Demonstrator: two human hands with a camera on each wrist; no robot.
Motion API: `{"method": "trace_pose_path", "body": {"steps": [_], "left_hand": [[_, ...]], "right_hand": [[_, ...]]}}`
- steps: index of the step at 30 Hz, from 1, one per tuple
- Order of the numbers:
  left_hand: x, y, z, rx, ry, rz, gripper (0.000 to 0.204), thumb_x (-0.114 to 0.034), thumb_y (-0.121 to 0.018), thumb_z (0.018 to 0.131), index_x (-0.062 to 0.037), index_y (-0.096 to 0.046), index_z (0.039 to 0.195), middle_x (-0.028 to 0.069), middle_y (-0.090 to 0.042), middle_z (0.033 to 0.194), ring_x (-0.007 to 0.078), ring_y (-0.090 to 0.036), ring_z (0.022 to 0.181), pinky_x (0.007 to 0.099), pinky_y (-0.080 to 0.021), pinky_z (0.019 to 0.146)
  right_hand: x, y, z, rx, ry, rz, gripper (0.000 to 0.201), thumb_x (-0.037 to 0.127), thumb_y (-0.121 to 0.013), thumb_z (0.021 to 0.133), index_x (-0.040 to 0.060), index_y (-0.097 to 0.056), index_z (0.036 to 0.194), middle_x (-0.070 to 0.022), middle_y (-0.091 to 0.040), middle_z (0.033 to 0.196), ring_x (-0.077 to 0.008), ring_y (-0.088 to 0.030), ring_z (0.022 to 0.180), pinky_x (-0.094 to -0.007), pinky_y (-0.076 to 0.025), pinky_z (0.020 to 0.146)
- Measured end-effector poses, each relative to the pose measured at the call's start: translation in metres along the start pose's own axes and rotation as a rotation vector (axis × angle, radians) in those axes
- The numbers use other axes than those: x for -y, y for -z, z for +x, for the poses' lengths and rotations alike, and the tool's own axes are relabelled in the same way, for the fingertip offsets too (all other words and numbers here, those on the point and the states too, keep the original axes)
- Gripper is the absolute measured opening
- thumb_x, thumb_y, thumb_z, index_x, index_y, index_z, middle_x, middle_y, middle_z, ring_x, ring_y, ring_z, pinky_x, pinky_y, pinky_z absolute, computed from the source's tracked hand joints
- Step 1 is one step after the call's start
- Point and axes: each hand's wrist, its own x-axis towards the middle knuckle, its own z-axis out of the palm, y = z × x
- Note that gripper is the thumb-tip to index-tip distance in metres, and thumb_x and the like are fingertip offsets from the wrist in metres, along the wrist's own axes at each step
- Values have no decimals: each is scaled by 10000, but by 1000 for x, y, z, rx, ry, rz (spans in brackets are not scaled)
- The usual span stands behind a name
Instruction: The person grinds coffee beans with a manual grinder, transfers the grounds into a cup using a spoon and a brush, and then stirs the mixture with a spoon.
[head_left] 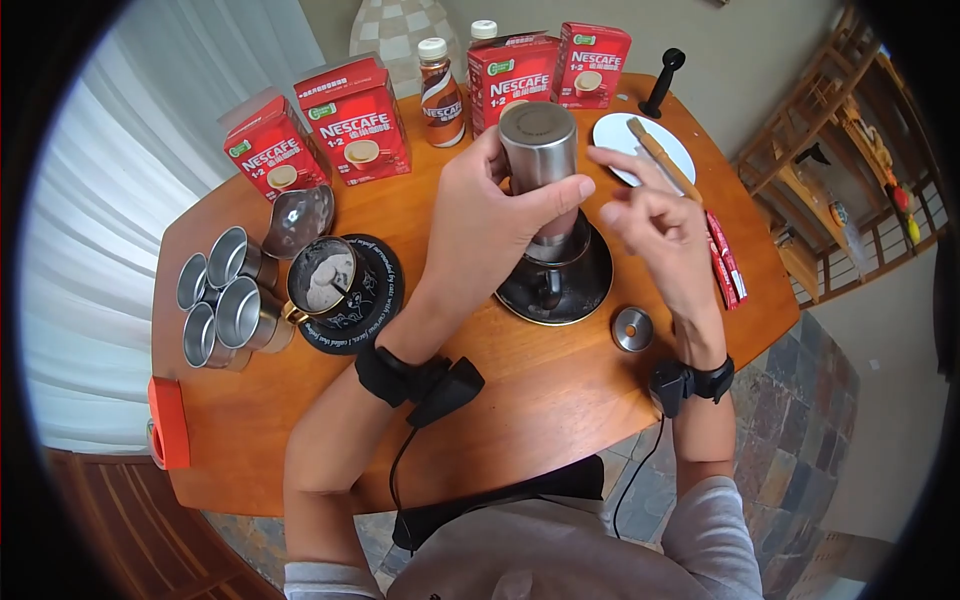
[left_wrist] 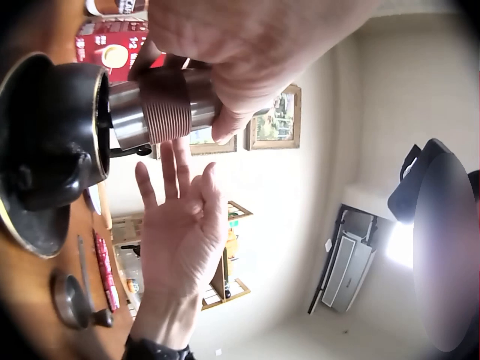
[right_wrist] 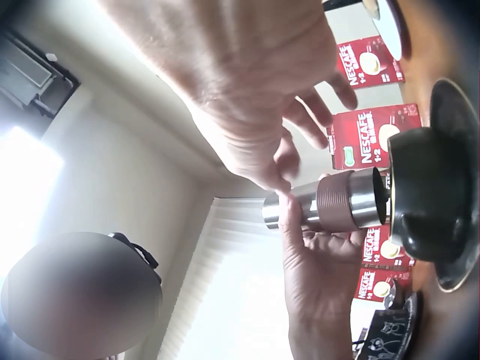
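- Nearest me, straps of black material circle both wrists above short grey sleeves.
- Just past them on the wooden desk (head_left: 500, 400) lies a small round metal lid (head_left: 632, 329) with a hole in its centre.
- My left grip (head_left: 480, 215) is clamped on the brushed-steel cylinder (head_left: 542, 150), thumb along its side; a brown band, finely ribbed, wraps its middle.
- My right grip (head_left: 662, 222) is apart and holds nothing, fingers loosely bent, just beside the cylinder.
- The cylinder stands roughly upright, flat end up, its lower end at the mouth of the glossy black cup (head_left: 552, 282); I cannot tell whether they touch. The cup sits on a black saucer (head_left: 515, 300) with a thin gold rim.
- Off left, a gold-handled cup (head_left: 310, 288) with pale grey contents rests on a round, patterned black coaster (head_left: 375, 318), beside four smooth steel cups (head_left: 255, 325).
- To the right are slim red sachets (head_left: 724, 262).
- Farther back, a brush (head_left: 650, 145) lies across a round white plate (head_left: 610, 143).
- Beyond stand red cardboard boxes (head_left: 360, 115) and white-capped bottles (head_left: 442, 105).
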Motion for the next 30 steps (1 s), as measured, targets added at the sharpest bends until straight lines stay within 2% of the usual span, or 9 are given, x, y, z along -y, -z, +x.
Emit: {"method": "trace_pose_path", "body": {"steps": [3,5,8,10,14,19,22,27,30], "left_hand": [[1,-2,0,14,-14,1,487,-157,-881,841,18,-647,1231,79,-726,1066,112,-675,919,285,-579,794],[1,-1,0,8,-17,6,487,-157,-881,841,17,-647,1231,78,-726,1065,114,-677,919,284,-579,796],[-1,0,1,6,-4,16,485,-161,-880,841,13,-650,1230,79,-728,1066,118,-680,920,284,-577,801],[4,-1,0,30,-5,12,479,-167,-878,843,9,-653,1227,81,-728,1067,121,-682,920,285,-578,803],[1,2,1,6,0,3,465,-171,-874,847,8,-658,1218,85,-728,1069,117,-682,918,286,-578,805],[2,-2,-1,18,-17,7,468,-167,-874,845,15,-655,1217,84,-728,1072,114,-679,911,286,-576,807],[-1,2,1,-3,-4,6,475,-168,-876,845,15,-653,1221,83,-727,1073,118,-680,907,287,-576,810],[1,-1,0,9,2,-21,478,-170,-875,847,16,-653,1228,80,-725,1072,119,-678,921,287,-577,809],[-1,0,0,-9,-10,12,473,-164,-873,849,14,-654,1227,78,-725,1066,117,-677,922,286,-578,800]], "right_hand": [[2,-16,-2,-10,10,-159,344,149,-783,913,23,-572,671,-214,-638,1391,-279,-514,1420,-452,-372,1146],[2,0,-1,-41,-21,3,231,161,-794,906,37,-664,761,-196,-573,1479,-294,-465,1460,-471,-331,1190],[1,0,-1,-32,-22,13,211,156,-791,909,44,-676,773,-195,-582,1452,-298,-468,1459,-459,-355,1163],[1,-18,-2,-1,15,-132,339,134,-775,921,30,-569,673,-209,-646,1349,-286,-524,1412,-426,-416,1087],[4,5,0,-24,4,58,168,157,-794,904,48,-709,807,-199,-567,1486,-303,-443,1479,-482,-320,1202],[2,-18,-2,-33,7,-111,263,165,-804,902,37,-659,724,-217,-678,1317,-296,-512,1428,-452,-379,1136],[3,4,-1,-26,-28,54,159,202,-818,899,66,-744,863,-208,-584,1480,-314,-442,1484,-493,-283,1226],[-2,-15,-1,-63,51,-172,301,195,-799,922,36,-663,706,-209,-686,1303,-299,-536,1411,-456,-420,1096],[8,1,0,-110,47,26,257,186,-795,920,52,-686,730,-199,-637,1419,-314,-527,1418,-473,-395,1140]]}}
